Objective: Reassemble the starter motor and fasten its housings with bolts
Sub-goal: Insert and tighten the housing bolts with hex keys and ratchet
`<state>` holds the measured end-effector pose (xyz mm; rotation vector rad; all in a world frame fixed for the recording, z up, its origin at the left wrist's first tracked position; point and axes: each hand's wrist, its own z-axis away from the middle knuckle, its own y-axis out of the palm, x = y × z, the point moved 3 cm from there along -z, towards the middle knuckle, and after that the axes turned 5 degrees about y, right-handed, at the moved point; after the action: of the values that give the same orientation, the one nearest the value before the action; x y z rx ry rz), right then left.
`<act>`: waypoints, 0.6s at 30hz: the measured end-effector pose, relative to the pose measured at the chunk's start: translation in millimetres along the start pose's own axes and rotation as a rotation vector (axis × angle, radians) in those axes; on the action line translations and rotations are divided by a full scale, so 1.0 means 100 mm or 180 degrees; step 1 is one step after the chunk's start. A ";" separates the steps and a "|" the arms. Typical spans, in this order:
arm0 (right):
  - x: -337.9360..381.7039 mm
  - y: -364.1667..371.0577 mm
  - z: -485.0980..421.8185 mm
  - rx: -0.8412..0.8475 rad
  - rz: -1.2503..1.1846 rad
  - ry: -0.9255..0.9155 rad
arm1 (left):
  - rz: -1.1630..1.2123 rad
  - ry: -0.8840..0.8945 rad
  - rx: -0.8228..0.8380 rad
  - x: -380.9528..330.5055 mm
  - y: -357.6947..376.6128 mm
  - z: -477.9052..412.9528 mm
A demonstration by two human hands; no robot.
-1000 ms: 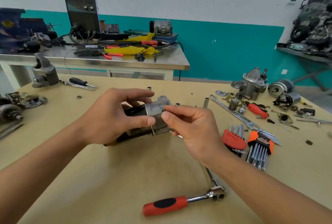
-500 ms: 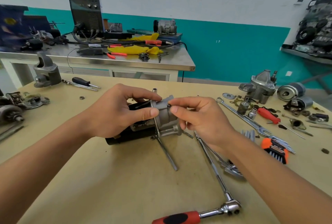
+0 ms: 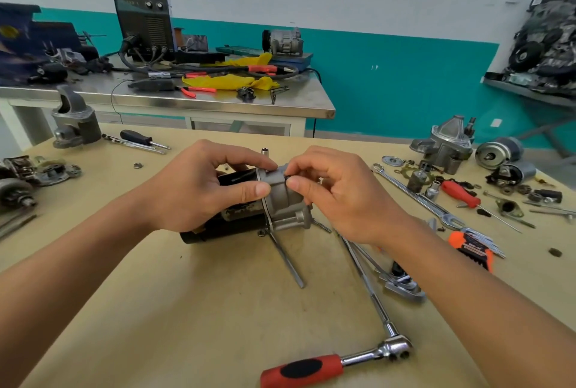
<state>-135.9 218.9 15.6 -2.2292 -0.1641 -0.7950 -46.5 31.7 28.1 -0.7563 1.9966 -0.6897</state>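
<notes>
A starter motor lies on its side in the middle of the tan table, its black body (image 3: 218, 228) to the left and its grey cast housing (image 3: 285, 203) to the right. My left hand (image 3: 199, 188) grips the motor from above, thumb and forefinger around the seam between body and housing. My right hand (image 3: 339, 188) pinches a small dark bolt (image 3: 288, 176) between thumb and forefinger at the top of the grey housing. Another long bolt (image 3: 288, 260) sticks out from the housing's lower edge across the table.
A red-handled ratchet with extension (image 3: 336, 362) lies in front, near the table edge. Hex key sets (image 3: 473, 247), a long wrench (image 3: 414, 197), a red screwdriver (image 3: 461, 194) and loose motor parts (image 3: 445, 144) crowd the right side. More motor parts (image 3: 37, 175) sit at the left.
The motor has come down from my hands' lift onto the table. My right hand has shifted its pinch up to the top of the grey housing. The view has drifted left.
</notes>
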 end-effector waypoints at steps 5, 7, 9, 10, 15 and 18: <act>0.00 0.05 0.01 -0.0253 0.0318 -0.0259 | -0.0676 0.0458 0.0090 -0.08 0.13 -0.02; 0.00 0.07 0.03 -0.0330 0.0361 -0.0349 | -0.1198 0.0628 0.0262 -0.11 0.18 -0.04; -0.01 0.08 0.04 -0.0348 0.0333 -0.0428 | -0.1417 0.0641 0.0337 -0.12 0.20 -0.05; -0.01 0.07 0.04 -0.0353 0.0297 -0.0449 | -0.1409 0.0652 0.0304 -0.12 0.20 -0.05; -0.02 0.05 0.04 -0.0393 0.0132 -0.0480 | -0.1251 0.0685 0.0221 -0.11 0.21 -0.03; -0.01 0.07 0.05 -0.0354 0.0344 -0.0668 | -0.1210 0.0741 0.0212 -0.09 0.22 -0.03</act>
<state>-132.3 217.3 8.2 -2.4027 -0.1012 -0.5225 -50.6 53.5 19.3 -1.0699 2.0429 -1.1033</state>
